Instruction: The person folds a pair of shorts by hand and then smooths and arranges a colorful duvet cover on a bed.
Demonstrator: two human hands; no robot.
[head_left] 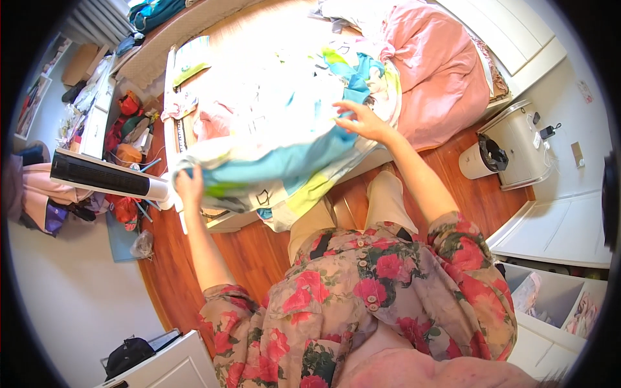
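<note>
A large bedsheet with blue, yellow-green and white patches hangs spread over the near side of the bed. My left hand grips its lower left edge near the bed's corner. My right hand holds the sheet's upper right part, fingers closed on the fabric. The sheet stretches between both hands and sags in the middle. A pink quilt lies bunched on the bed just beyond my right hand.
A tower fan stands at the left by a heap of bags and clothes. A white bin and a bedside cabinet stand on the wooden floor at the right. White drawers are open at lower right.
</note>
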